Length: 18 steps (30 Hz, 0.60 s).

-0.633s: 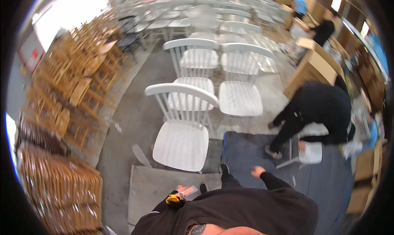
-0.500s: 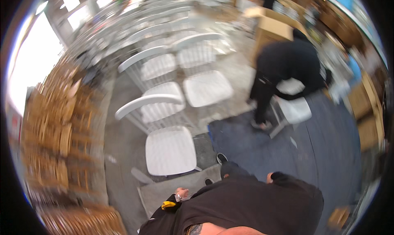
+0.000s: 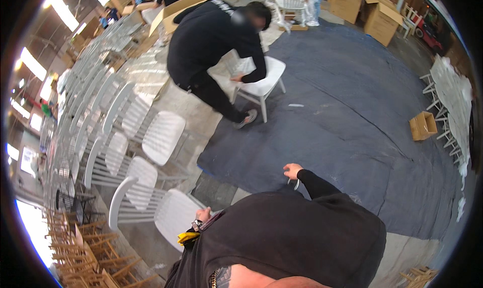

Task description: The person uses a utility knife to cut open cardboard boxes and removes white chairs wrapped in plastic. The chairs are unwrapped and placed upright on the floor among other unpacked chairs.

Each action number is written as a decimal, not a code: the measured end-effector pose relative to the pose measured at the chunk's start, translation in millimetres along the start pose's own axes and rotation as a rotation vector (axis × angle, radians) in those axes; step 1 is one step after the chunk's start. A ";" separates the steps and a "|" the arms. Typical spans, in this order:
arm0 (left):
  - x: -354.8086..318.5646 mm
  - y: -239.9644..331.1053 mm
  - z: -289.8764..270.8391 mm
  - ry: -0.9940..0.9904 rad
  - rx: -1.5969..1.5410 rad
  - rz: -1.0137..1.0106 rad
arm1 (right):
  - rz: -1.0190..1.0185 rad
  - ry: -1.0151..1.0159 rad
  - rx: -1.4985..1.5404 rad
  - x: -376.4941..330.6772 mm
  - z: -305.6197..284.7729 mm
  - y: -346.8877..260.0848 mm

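My left hand (image 3: pixel 203 214) is low at my left side, its fingers curled, beside the seat of the nearest white spindle-back chair (image 3: pixel 178 215). Whether it touches the seat or holds anything, I cannot tell. A wristwatch (image 3: pixel 196 224) is on that wrist, with a yellow item (image 3: pixel 187 236) next to it on my sleeve side. My right hand (image 3: pixel 292 171) is out in front over the dark blue floor covering (image 3: pixel 322 137), fingers apart and slightly bent, with nothing seen in them. A thin white loop (image 3: pixel 297 184) shows at its wrist.
Ahead, a person in black (image 3: pixel 216 46) bends over a white chair (image 3: pixel 264 79). Rows of white chairs (image 3: pixel 163 137) stand at left, with stacked wooden chairs (image 3: pixel 95 253) nearer. Cardboard boxes (image 3: pixel 382 21) stand far right; a small open box (image 3: pixel 422 126) sits on the covering.
My view has turned right, so the chairs and the other person now appear further left. My right hand has come forward from my side. The left hand is now beside the nearest chair's seat.
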<state>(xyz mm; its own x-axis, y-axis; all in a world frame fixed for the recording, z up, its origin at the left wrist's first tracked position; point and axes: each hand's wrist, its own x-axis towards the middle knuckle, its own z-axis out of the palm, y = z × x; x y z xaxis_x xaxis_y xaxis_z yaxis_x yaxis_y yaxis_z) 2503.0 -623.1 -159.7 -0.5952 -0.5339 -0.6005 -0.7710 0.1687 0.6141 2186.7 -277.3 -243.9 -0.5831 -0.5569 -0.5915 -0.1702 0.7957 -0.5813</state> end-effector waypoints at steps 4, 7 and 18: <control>25.5 77.8 57.3 -0.144 0.254 0.021 | 0.152 0.042 -0.079 -27.7 -75.4 112.3; 43.8 115.6 93.7 -0.193 0.339 -0.034 | 0.427 0.024 -0.036 -51.3 -138.4 173.5; 169.0 299.9 244.0 -0.156 0.805 0.384 | 0.380 0.523 0.275 -84.1 -252.2 298.1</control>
<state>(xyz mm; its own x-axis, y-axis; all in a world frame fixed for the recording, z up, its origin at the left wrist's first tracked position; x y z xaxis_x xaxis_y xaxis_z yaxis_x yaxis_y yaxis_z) 2115.9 -460.6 -201.9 -0.8232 -0.2130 -0.5263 -0.4034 0.8717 0.2782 1984.6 66.9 -226.5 -0.8796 -0.0095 -0.4756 0.2882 0.7848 -0.5487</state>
